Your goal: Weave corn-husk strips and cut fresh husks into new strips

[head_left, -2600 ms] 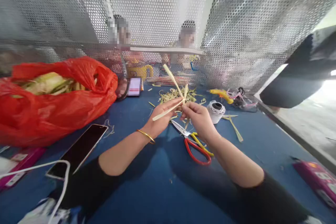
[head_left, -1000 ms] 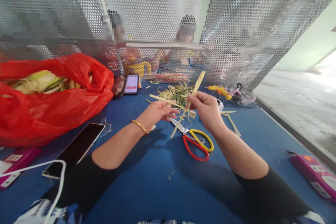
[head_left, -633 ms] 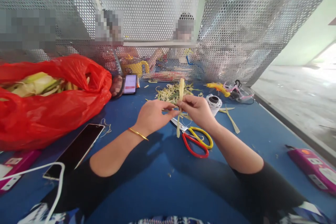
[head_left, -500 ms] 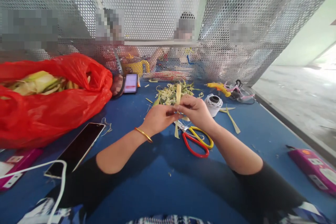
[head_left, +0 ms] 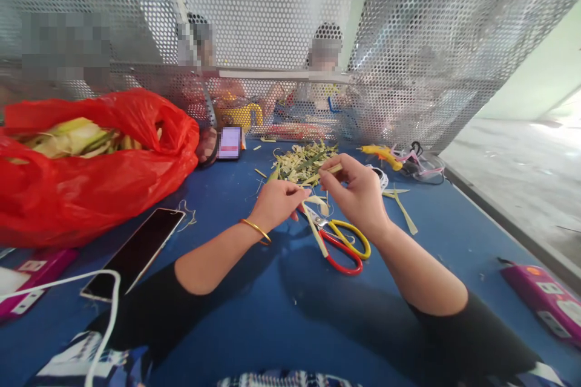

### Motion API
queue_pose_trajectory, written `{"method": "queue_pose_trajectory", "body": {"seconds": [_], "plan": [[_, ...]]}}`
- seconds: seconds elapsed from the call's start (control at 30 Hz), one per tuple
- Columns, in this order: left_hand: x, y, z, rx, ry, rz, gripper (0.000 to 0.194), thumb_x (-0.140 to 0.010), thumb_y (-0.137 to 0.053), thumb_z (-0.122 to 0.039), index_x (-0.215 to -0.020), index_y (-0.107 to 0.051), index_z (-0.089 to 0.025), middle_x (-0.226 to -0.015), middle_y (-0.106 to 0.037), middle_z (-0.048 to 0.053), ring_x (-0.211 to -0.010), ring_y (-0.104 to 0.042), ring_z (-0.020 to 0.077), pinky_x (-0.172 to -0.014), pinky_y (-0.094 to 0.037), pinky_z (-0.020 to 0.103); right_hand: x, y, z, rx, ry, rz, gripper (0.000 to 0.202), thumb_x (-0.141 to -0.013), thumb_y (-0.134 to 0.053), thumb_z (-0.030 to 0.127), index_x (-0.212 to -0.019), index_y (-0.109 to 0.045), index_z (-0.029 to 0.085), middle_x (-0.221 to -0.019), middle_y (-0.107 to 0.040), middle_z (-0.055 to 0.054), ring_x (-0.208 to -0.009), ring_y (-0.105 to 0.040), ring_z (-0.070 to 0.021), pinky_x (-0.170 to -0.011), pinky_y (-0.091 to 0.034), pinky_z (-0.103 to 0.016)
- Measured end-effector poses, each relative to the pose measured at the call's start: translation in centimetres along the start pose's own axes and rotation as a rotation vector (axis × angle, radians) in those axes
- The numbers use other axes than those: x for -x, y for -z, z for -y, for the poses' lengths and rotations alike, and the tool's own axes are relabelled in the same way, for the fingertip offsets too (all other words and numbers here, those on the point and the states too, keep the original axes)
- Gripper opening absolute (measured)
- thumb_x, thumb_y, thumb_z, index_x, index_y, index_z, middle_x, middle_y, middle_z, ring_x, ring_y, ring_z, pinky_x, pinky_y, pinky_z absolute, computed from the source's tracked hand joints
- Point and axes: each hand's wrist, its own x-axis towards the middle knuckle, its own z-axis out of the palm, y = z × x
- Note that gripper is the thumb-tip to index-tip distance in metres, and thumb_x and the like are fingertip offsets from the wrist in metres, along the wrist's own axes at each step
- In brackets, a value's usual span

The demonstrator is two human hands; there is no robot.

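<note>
My left hand, a gold bangle at its wrist, pinches a pale corn husk strip that slants down over the scissors. My right hand is higher and to the right, its thumb and forefinger closed on another husk strip. A gap separates the two hands. Below them lie scissors with one red and one yellow handle, blades pointing away. Beyond the hands is a heap of husk scraps. A white spool is mostly hidden behind my right hand.
A red plastic bag of husks fills the left, near a dark phone and a white cable. A lit phone, yellow glue gun and magenta box lie about. People sit behind the perforated screen.
My hands, together before around one upright strip, have moved apart. The right has gone up and right with a strip; the left keeps a strip now slanting over the scissors.
</note>
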Motion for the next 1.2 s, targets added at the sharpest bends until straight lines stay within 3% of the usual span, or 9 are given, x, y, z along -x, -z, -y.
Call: {"method": "queue_pose_trajectory", "body": {"seconds": [0.1, 0.27, 0.43, 0.53, 0.67, 0.87, 0.97, 1.1, 1.2], "plan": [[-0.3, 0.3, -0.4, 0.304, 0.14, -0.012, 0.022, -0.079, -0.07, -0.029, -0.06, -0.07, -0.018, -0.054, -0.067, 0.002, -0.038, -0.054, 0.0109, -0.042, -0.039, 0.022, 0.7, 0.0, 0.6, 0.237, 0.095, 0.026, 0.008, -0.084, -0.054, 0.025, -0.081, -0.061, 0.022, -0.075, -0.072, -0.002, -0.065, -0.063, -0.0143, -0.061, -0.042, -0.026], [-0.3, 0.5, -0.9, 0.534, 0.22, -0.063, 0.007, -0.076, -0.071, -0.018, -0.07, -0.071, -0.015, -0.058, -0.068, 0.002, -0.045, -0.061, 0.0116, -0.047, -0.048, 0.021, 1.5, -1.1, 0.2, 0.477, 0.361, 0.061, 0.02, -0.094, -0.048, 0.023, -0.082, -0.064, 0.022, -0.075, -0.073, -0.003, -0.065, -0.061, -0.015, -0.067, -0.04, -0.028], [-0.4, 0.3, -0.8, 0.739, 0.253, -0.022, 0.003, -0.075, -0.07, -0.013, -0.074, -0.072, -0.014, -0.063, -0.069, 0.002, -0.052, -0.063, 0.0104, -0.056, -0.054, 0.021, 1.6, -2.2, -0.7, 0.678, 0.539, -0.012, 0.027, -0.099, -0.046, 0.022, -0.077, -0.063, 0.021, -0.071, -0.067, -0.003, -0.067, -0.056, -0.0171, -0.076, -0.036, -0.032], [-0.4, 0.7, -1.0, 0.825, 0.256, 0.044, 0.016, -0.073, -0.065, -0.006, -0.083, -0.075, -0.013, -0.069, -0.072, 0.004, -0.059, -0.067, 0.012, -0.061, -0.056, 0.022, 1.6, -2.5, -1.2, 0.728, 0.576, -0.066, 0.026, -0.099, -0.046, 0.021, -0.079, -0.063, 0.021, -0.072, -0.066, -0.003, -0.067, -0.054, -0.0176, -0.077, -0.034, -0.033], [-0.4, 1.3, -1.4, 0.879, 0.267, 0.081, 0.024, -0.077, -0.056, -0.007, -0.089, -0.075, -0.013, -0.074, -0.075, 0.006, -0.064, -0.07, 0.0152, -0.062, -0.058, 0.025, 1.5, -2.5, -1.4, 0.745, 0.578, -0.084, 0.028, -0.099, -0.046, 0.02, -0.076, -0.063, 0.021, -0.071, -0.066, -0.003, -0.067, -0.052, -0.0176, -0.08, -0.034, -0.033], [-0.3, 0.8, -1.2, 0.835, 0.217, 0.01, 0.013, -0.075, -0.071, -0.006, -0.086, -0.074, -0.013, -0.074, -0.074, 0.004, -0.06, -0.067, 0.0111, -0.064, -0.056, 0.023, 1.6, -2.4, -1.4, 0.786, 0.634, -0.094, 0.023, -0.097, -0.051, 0.019, -0.078, -0.065, 0.021, -0.074, -0.066, -0.003, -0.071, -0.053, -0.0185, -0.082, -0.035, -0.035], [-0.4, 0.5, -0.9, 0.841, 0.209, -0.049, 0.012, -0.074, -0.072, -0.005, -0.082, -0.072, -0.014, -0.07, -0.072, 0.002, -0.06, -0.065, 0.01, -0.063, -0.054, 0.022, 1.7, -2.8, -1.5, 0.823, 0.747, -0.093, 0.02, -0.098, -0.05, 0.016, -0.091, -0.068, 0.022, -0.084, -0.069, -0.004, -0.077, -0.054, -0.019, -0.083, -0.037, -0.036], [-0.3, 0.2, -0.7, 0.837, 0.195, -0.055, 0.014, -0.07, -0.075, -0.007, -0.082, -0.073, -0.014, -0.073, -0.073, 0.002, -0.066, -0.066, 0.0107, -0.067, -0.053, 0.021, 1.9, -3.6, -1.8, 0.849, 1.012, 0.063, 0.028, -0.1, -0.044, 0.01, -0.093, -0.069, 0.02, -0.083, -0.068, -0.004, -0.082, -0.056, -0.0192, -0.09, -0.039, -0.036], [-0.3, 0.1, -0.4, 0.811, 0.204, -0.03, 0.019, -0.064, -0.08, -0.01, -0.081, -0.074, -0.015, -0.073, -0.073, 0.002, -0.068, -0.066, 0.0112, -0.067, -0.052, 0.021, 2.1, -3.8, -2.0, 0.822, 1.04, 0.062, 0.03, -0.1, -0.043, 0.009, -0.088, -0.069, 0.019, -0.081, -0.067, -0.004, -0.083, -0.057, -0.0189, -0.093, -0.039, -0.036]]}}
